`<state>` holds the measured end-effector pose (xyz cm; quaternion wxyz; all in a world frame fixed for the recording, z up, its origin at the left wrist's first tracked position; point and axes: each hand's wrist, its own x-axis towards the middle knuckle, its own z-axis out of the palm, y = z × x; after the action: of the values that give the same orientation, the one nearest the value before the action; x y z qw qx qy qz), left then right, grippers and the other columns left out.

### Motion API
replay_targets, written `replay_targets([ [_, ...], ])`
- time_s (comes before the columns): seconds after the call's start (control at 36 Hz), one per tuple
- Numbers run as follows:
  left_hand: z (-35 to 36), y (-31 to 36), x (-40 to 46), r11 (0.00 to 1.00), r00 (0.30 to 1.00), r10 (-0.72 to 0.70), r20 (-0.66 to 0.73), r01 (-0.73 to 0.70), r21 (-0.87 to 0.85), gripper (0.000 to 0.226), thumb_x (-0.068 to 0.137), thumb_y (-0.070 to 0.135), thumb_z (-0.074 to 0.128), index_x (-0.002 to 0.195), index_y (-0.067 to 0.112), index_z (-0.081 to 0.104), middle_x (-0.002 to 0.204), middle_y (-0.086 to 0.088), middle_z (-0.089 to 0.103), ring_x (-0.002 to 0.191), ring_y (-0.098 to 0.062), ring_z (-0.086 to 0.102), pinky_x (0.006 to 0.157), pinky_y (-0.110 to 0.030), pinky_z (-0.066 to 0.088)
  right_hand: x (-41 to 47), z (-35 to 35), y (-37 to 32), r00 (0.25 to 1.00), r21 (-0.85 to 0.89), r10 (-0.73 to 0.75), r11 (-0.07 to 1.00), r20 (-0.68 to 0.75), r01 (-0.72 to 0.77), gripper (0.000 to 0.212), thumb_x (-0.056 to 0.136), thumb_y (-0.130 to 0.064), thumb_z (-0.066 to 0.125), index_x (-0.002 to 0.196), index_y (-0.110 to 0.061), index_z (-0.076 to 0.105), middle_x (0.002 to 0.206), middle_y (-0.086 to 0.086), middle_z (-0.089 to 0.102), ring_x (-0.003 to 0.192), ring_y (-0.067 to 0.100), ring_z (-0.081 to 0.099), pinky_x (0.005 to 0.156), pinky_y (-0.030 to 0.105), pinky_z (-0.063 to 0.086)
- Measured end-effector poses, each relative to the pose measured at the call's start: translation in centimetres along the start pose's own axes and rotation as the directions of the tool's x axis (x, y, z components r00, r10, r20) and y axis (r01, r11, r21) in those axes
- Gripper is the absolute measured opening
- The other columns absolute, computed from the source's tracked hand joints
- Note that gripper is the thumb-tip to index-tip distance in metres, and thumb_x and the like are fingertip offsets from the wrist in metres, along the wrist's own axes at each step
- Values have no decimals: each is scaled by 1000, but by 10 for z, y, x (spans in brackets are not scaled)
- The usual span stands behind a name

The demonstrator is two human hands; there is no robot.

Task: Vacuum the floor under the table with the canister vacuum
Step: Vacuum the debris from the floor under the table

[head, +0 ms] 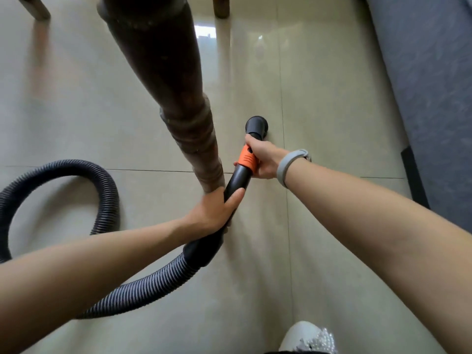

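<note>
Head view: table leg (178, 103) stands just left of the nozzle (256, 126).

soft daylight; window glare (205, 34) on the glossy floor (332, 103); wide-angle bending at edges, slight blur.

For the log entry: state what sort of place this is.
Probably a room in a home, perhaps a dining or living area. Glossy pale floor tiles, a turned wooden table leg and what looks like grey upholstered furniture suggest it.
</note>
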<state>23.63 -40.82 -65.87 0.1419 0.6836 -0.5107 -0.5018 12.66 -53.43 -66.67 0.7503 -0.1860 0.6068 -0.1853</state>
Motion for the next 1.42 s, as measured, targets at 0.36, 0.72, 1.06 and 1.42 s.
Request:
replay_targets([
  [0.36, 42, 43, 61, 998, 1000, 10, 1, -10, -68, 40, 95, 53, 40, 85, 15, 45, 65, -4, 63, 53, -21, 64, 53, -26, 51, 26, -46, -23, 959, 23, -218, 974, -179, 225, 8, 97, -16, 45, 96, -9, 41, 82, 11, 47, 60, 25, 57, 58, 36, 49],
  [0.72, 31, 12, 58, 998, 985, -57, -160, 60, 15, 42, 93, 59, 37, 99, 20, 52, 97, -1, 61, 91, -19, 56, 77, -28, 39, 37, -9, -53, 975, -100, -218, 972, -48, 213, 47, 98, -40, 47, 127, -4, 42, 89, 14, 57, 59, 19, 58, 43, 22, 50],
  [1.06, 49, 42, 67, 994, 982, -90, -165, 77, -83, 43, 90, 60, 43, 90, 17, 53, 83, 3, 58, 71, -9, 53, 55, -20, 39, 33, -49, -49, 972, 31, -230, 972, -40, 231, 32, 97, -30, 52, 112, -4, 41, 74, 11, 51, 57, 20, 54, 52, 31, 50],
  [1.42, 40, 23, 62, 997, 994, -33, -104, 26, -68, 50, 83, 69, 40, 103, 24, 45, 97, -6, 65, 85, -25, 64, 81, -40, 53, 33, -43, -57, 938, 62, -305, 946, -164, 319, 29, 97, -29, 54, 105, -6, 39, 69, 12, 52, 55, 22, 54, 55, 34, 51],
])
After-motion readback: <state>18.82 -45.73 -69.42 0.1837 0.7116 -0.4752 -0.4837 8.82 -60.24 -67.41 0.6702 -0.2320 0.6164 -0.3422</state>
